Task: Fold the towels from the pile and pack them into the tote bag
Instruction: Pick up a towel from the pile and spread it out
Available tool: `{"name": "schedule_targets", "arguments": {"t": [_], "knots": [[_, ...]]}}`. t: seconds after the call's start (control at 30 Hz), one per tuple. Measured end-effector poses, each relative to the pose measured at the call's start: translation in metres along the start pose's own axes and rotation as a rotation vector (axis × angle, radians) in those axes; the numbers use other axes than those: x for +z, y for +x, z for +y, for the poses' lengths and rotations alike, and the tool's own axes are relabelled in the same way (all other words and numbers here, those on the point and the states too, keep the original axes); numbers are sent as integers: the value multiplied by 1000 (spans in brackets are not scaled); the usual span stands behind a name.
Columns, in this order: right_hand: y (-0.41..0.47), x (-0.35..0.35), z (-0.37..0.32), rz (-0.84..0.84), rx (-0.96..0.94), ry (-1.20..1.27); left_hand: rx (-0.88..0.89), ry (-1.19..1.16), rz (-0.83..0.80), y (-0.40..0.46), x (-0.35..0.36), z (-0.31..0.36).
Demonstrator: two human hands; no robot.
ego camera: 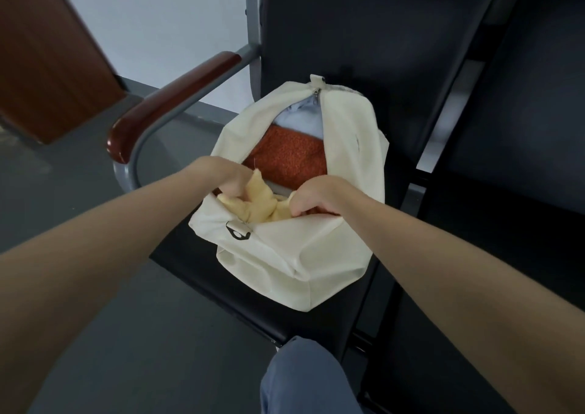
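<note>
hands: left (226, 176), right (319, 196) grip soft yellow towel (258, 203) | cream canvas tote bag (294, 255)

We have one head-worn, wide-angle view, looking forward and steeply down at close range onto a black chair seat (202, 274), with both forearms entering from the bottom edge.
</note>
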State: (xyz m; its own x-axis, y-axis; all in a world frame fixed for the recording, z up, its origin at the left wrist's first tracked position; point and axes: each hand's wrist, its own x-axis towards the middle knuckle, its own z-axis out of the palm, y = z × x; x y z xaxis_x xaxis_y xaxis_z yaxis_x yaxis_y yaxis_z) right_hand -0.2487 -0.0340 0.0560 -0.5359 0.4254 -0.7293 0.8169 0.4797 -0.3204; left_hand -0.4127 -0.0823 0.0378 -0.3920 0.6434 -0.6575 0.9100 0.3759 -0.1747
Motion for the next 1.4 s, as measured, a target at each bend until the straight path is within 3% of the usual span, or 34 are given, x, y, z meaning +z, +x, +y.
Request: {"name": "schedule_targets", "arguments": {"t": [0.1,0.2,0.3,0.37,0.43,0.5,0.57,0.67,0.77,0.87,0.93,1.13,1.4], "knots": [[14,12,-5,68,-28,-137,-78,190,96,4,17,5],[27,24,-4,352,-43,-30,-155,396,302,-1,25,6],[23,21,2,547,-136,-183,-182,429,339,-5,16,4],[17,13,8,507,-227,-307,-172,419,357,-9,9,2],[17,6,18,325,-276,-382,-111,368,389,-12,6,3],[13,3,25,192,-310,-414,36,245,416,-13,10,6],[3,7,29,165,-310,-410,215,25,431,-13,19,11],[-11,18,31,286,-286,-453,379,-213,261,-13,39,18],[-19,31,33,531,-320,-580,390,-175,82,-10,53,28],[-28,42,45,602,-387,-693,370,-281,28,-18,48,30],[-36,46,61,558,-424,-647,314,-397,85,-27,40,30],[-91,54,123,547,-400,-596,268,-527,478,-68,27,56],[-198,83,259,541,-82,-411,449,-599,601,-127,11,199]]}}
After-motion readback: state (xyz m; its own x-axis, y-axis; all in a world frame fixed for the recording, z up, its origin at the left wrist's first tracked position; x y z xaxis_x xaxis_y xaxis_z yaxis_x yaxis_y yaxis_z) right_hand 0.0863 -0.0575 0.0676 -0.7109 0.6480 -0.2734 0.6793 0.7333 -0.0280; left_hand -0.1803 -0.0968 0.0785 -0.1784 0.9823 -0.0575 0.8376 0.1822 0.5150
